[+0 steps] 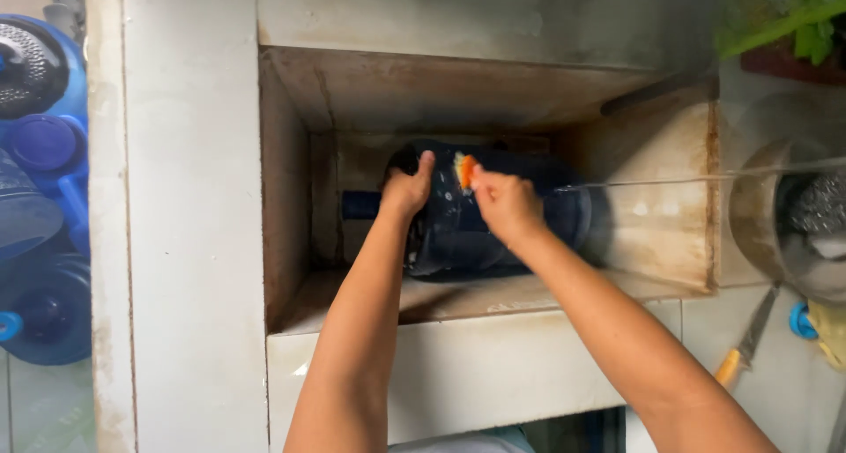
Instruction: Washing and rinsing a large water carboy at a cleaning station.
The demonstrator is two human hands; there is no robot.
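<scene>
From the head view, I saw the jug (493, 219) lying on its side in the basin (656, 206), neck to the left. My left hand (407, 189) was spread open, pressed on its shoulder to steady it, while my right hand (507, 204) was closed around an orange sponge (464, 169) against the wall. I judged the scrubbing was underway; the next stroke would need firm bracing so the jug didn't roll.

A large dark-blue water jug (493, 219) lies sideways in the stained concrete basin (652, 215).
</scene>
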